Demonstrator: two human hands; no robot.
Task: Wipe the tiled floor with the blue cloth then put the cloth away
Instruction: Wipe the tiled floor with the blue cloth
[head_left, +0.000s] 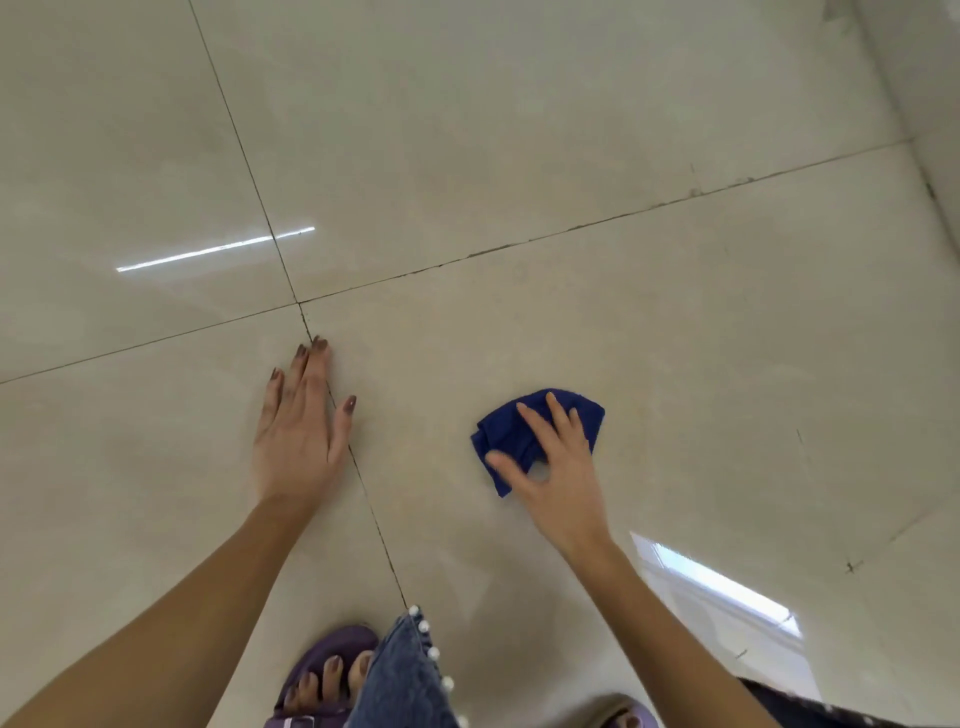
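The left hand (298, 431) lay flat on the tiled floor (519, 156), fingers released and spread, palm down across the dark grout line (363, 483) that ran from the crossing of four tiles toward the person's feet; it gripped nothing and looked to be serving as a prop for the crouched body. Nearer the bottom edge of the view, a purple sandal (322, 670) and a denim hem trimmed with pearl beads (410, 670) stood just beside that same grout line. To the right, well apart from the left hand, the blue cloth (519, 436) sat bunched on the tile that filled the lower right of the floor, near its middle and away from every joint. The right hand (556, 467) rested over the cloth with fingers loosely spread and pressing down on the fabric, the thumb hooked at the cloth's near edge, so it was pinning rather than clenching. To wipe well from here, I judged the cloth should be flattened out so more of it met the tile, the palm kept low with even pressure, and the strokes overlapped toward the grout lines, where dark specks showed. The bracing hand would probably need to shift as the reach grew.
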